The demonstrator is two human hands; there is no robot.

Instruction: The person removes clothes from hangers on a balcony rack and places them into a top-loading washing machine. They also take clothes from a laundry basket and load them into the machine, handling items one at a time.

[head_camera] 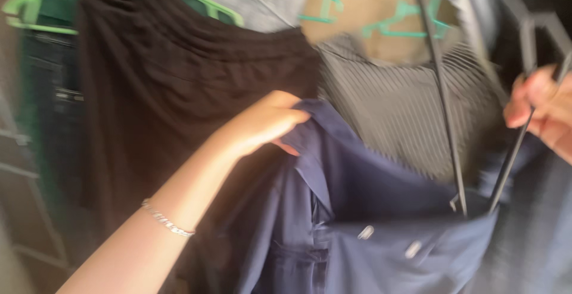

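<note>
Navy shirt (pixel 381 234) on black hanger (pixel 453 151), collar pinched in left hand (pixel 262 124), hanger gripped by right hand (pixel 542 112).

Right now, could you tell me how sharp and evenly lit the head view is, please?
Head view: motion blur throughout, worst at the right hand on the thin black hanger; the left hand gripping the navy buttoned shirt is softly blurred; lighting is dim and flat, without glare.

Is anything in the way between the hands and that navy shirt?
Nothing visible: the left hand already grips the navy shirt at its collar edge, and the right hand holds the dark hanger that dips into it.
</note>
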